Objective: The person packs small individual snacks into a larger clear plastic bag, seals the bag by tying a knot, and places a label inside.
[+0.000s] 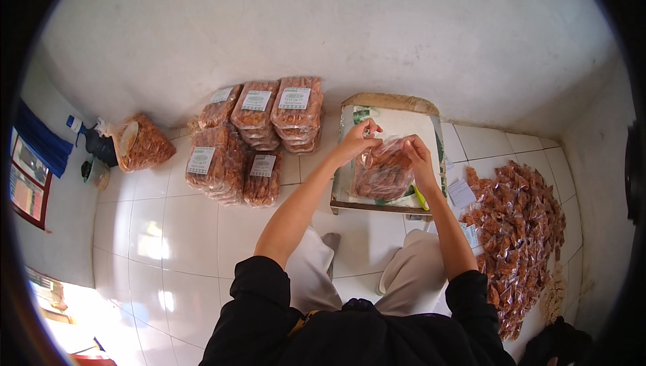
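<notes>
A clear plastic bag of reddish-brown snack pieces [382,177] lies on a low wooden table [386,99] with a pale, worn top. At the bag's upper left edge is my left hand [359,140], its fingers curled near the film; whether they grip it cannot be told. My right hand [418,151] pinches the plastic at the bag's upper right corner. A yellow-green tool, perhaps a cutter [421,198], rests beside the bag near the table's front right, partly hidden.
Stacks of labelled snack packs [301,108] stand left of the table by the wall. A large tied bag of snacks [144,144] sits farther left. On the right, a heap of small filled packets [515,224] covers the tiles beside printed paper labels [461,193].
</notes>
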`<state>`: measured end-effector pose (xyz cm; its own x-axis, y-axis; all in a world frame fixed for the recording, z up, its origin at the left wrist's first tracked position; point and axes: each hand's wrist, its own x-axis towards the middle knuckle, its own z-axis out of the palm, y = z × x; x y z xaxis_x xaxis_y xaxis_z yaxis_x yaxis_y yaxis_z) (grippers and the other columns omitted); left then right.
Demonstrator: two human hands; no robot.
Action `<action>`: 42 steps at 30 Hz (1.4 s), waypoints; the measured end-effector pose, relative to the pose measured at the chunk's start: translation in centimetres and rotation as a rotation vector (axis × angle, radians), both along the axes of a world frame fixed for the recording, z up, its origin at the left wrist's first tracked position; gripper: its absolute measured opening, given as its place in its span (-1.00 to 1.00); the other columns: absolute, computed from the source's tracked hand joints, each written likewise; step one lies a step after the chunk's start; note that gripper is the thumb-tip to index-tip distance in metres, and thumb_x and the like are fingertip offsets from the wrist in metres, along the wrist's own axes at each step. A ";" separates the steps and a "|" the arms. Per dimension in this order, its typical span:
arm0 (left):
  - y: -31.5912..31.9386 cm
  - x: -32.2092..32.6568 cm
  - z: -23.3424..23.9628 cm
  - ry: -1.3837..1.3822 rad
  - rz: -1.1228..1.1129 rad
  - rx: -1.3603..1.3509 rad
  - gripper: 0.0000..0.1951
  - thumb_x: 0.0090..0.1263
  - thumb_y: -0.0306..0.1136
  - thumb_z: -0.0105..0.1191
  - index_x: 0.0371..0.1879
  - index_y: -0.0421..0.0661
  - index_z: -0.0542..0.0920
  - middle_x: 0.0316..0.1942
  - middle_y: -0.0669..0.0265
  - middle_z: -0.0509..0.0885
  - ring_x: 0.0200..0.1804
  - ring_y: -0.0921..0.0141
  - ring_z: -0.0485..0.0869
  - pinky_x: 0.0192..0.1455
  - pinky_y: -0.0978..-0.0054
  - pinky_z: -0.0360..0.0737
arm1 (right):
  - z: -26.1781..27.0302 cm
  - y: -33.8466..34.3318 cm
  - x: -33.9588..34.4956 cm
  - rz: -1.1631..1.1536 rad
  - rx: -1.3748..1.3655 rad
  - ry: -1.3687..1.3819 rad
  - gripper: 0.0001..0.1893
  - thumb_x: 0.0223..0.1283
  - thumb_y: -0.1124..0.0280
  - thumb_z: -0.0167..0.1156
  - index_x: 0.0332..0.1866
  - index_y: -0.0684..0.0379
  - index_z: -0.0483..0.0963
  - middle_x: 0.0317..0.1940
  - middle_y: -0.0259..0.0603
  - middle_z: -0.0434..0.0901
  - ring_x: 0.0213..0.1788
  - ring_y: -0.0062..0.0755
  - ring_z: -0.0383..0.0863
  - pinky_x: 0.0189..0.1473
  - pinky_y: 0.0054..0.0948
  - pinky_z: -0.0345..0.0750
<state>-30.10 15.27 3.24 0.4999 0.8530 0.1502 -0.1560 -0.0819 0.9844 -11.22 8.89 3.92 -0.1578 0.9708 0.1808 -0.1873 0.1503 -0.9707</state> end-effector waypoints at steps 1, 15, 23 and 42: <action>0.1 -0.3 0.0 0.003 -0.015 0.006 -0.73 0.20 -0.58 0.07 -0.43 0.01 0.23 -0.12 0.36 0.39 -0.21 0.58 0.46 -0.18 0.68 0.47 | 0.3 0.0 -0.4 0.005 -0.001 0.003 -0.78 0.40 0.30 -0.13 -0.29 0.20 0.35 -0.21 -0.22 0.58 -0.29 -0.63 0.52 -0.22 -0.57 0.52; -1.4 -1.5 0.7 0.380 0.200 0.397 -0.69 0.22 -0.37 0.19 -0.21 -0.07 0.30 0.01 0.23 0.28 0.19 0.36 0.34 0.27 0.34 0.28 | 0.0 0.0 -0.3 -0.027 0.012 0.101 -0.81 0.35 0.34 -0.05 -0.30 0.21 0.39 -0.31 -0.34 0.50 -0.33 -0.62 0.50 -0.20 -0.60 0.45; -3.5 -0.4 0.6 0.412 0.193 0.307 -0.53 0.23 -0.17 0.18 0.03 -0.16 0.41 0.04 0.24 0.44 0.04 0.44 0.45 0.14 0.45 0.38 | -0.8 0.4 -0.5 -0.239 0.099 0.003 -0.83 0.34 0.36 -0.03 -0.28 0.21 0.43 -0.33 -0.39 0.48 -0.25 -0.68 0.37 -0.14 -0.65 0.31; -3.1 0.8 0.2 -0.153 0.532 0.492 -0.72 0.17 -0.39 0.21 -0.25 -0.11 0.38 -0.25 0.32 0.47 -0.03 0.45 0.44 0.08 0.45 0.33 | -1.7 0.4 -0.9 -0.527 0.239 -0.181 -0.83 0.32 0.34 0.02 -0.26 0.22 0.42 -0.41 -0.39 0.44 -0.40 -0.67 0.29 -0.29 -0.66 0.29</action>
